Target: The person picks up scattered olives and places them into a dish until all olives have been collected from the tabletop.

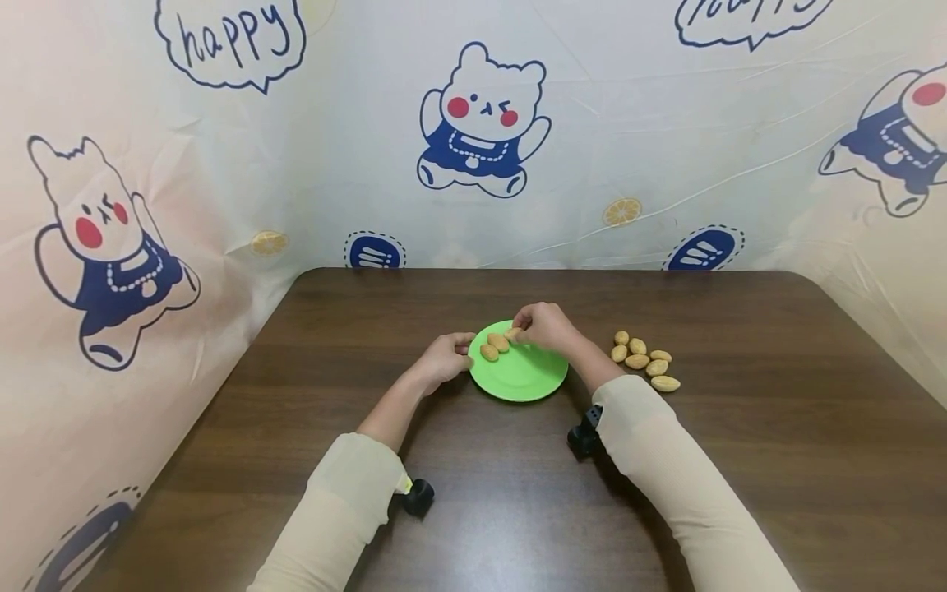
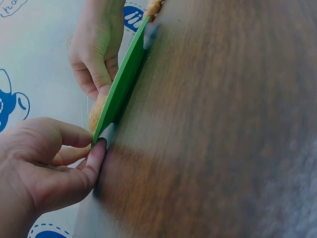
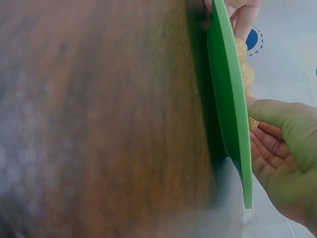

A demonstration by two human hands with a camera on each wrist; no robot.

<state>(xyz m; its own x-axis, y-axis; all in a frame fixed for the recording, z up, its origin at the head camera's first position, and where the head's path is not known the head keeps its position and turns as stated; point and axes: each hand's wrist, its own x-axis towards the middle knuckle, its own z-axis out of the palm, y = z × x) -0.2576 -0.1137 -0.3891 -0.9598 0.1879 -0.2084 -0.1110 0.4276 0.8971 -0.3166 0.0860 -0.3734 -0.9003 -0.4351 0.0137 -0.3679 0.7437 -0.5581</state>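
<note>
Fingers of right hand point(image 1: 545, 327): I see them pinched tight on a peanut point(image 1: 511, 334), long axis half hidden.
Green plate point(image 1: 521, 380): under that peanut; left hand point(image 1: 444, 359) pinches its left rim.
Plated peanuts point(image 1: 498, 342): nearer, leftward of the pinch.
Loose peanuts point(image 1: 636, 361): counter point(image 1: 510, 477), plate's right.

in the right wrist view the right hand point(image 3: 290, 151) pinches a tan nut point(image 3: 253, 123) between thumb and fingers at the face of a green plate point(image 3: 230, 94), seen edge-on and slanting from the top toward the lower right. two more nuts point(image 3: 247, 75) sit in a row along that face, near the left hand point(image 3: 244, 17) at the rim. a blurred brown tabletop point(image 3: 109, 119) fills the left; a pale backdrop point(image 3: 292, 57) with a blue badge point(image 3: 252, 40) shows at right.
</note>
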